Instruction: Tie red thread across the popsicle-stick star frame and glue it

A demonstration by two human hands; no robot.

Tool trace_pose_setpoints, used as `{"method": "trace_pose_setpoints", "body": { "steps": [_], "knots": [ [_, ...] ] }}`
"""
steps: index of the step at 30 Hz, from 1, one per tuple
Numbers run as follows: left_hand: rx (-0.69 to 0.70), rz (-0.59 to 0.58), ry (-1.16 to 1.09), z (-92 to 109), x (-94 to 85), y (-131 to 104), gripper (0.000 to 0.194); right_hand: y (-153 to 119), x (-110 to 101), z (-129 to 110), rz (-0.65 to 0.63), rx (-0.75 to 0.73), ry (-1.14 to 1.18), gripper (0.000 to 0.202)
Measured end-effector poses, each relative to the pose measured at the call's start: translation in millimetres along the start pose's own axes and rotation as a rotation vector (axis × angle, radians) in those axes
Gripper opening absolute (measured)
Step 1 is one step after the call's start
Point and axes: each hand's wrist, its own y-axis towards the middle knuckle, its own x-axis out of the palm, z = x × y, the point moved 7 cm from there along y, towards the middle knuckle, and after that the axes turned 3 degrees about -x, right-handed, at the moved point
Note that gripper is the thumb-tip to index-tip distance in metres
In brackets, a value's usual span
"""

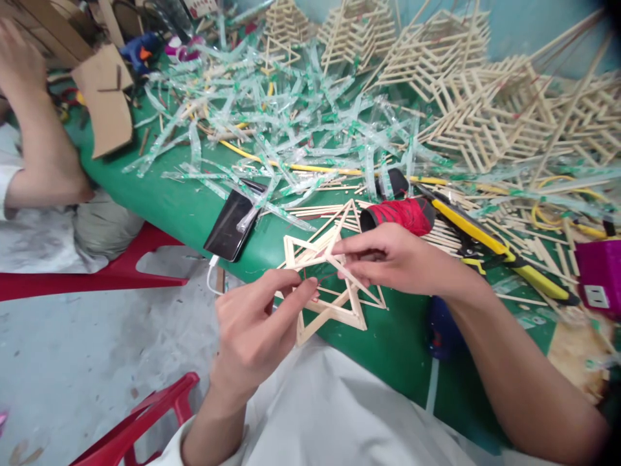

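A star-shaped frame of pale wooden sticks [356, 313] lies at the near edge of the green table [388, 349], between my hands. My left hand [259, 320] is at the frame's left side, thumb and forefinger pinched on a thin dark-red string [330, 277] that crosses the frame. My right hand [392, 259] pinches the frame's upper right part, where several sticks meet. A spool of red string [400, 217] lies just beyond my right hand. Loose sticks [323, 211] lie behind the frame.
A black phone [231, 226] with a white cable is left of the frame. Clear tape strips [291, 123] and stacked stick lanterns [495, 120] fill the back. A yellow cutter [470, 226], blue glue gun [442, 327] and purple box [599, 275] lie right. Another person's arm [41, 129] is far left.
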Motion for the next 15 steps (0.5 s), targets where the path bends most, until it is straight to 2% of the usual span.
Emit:
{"method": "trace_pose_setpoints", "body": {
  "steps": [4,7,10,15],
  "knots": [
    [-0.038,0.003,-0.046,0.3,3.1,-4.0,0.029,18.2,19.3,-4.7,-0.285,-0.023,0.07,0.023],
    [-0.055,0.027,-0.062,1.4,3.1,-4.6,0.028,24.7,28.9,-7.2,-0.389,-0.011,0.143,0.017],
    [-0.07,0.026,-0.058,2.3,4.4,-2.6,0.028,27.1,31.7,-5.2,-0.38,0.03,0.198,0.019],
    [-0.083,0.071,-0.048,2.6,2.4,0.3,0.027,29.2,31.0,-6.5,-0.305,-0.105,0.227,0.036]
  ]
}}
